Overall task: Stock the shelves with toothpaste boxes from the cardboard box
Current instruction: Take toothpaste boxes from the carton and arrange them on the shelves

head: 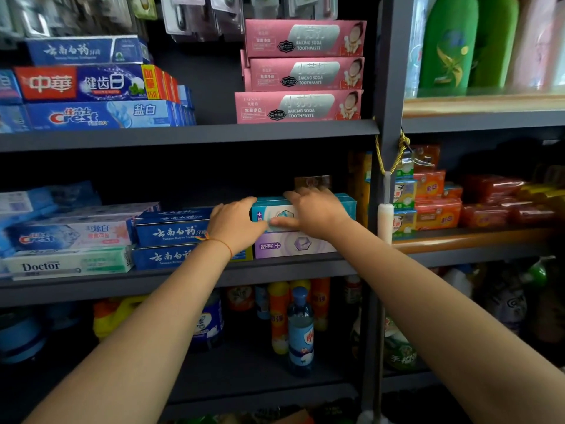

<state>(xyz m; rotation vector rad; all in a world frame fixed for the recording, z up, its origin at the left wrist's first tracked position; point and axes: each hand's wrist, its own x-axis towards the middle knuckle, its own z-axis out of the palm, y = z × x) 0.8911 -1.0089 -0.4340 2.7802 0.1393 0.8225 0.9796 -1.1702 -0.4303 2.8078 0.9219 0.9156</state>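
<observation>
On the middle shelf (183,281), a toothpaste box (342,206) sits atop another box (290,244), with the left hand (234,223) at its left end and the right hand (312,211) over its top. Stacked boxes (171,237) lie just left; soap packs (434,203) lie right, beyond the upright post (391,87).

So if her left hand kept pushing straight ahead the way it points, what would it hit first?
Probably nothing new: the left hand already grips the end of the teal toothpaste box. Beyond that lies dark shelf depth, too unclear to judge.
</observation>
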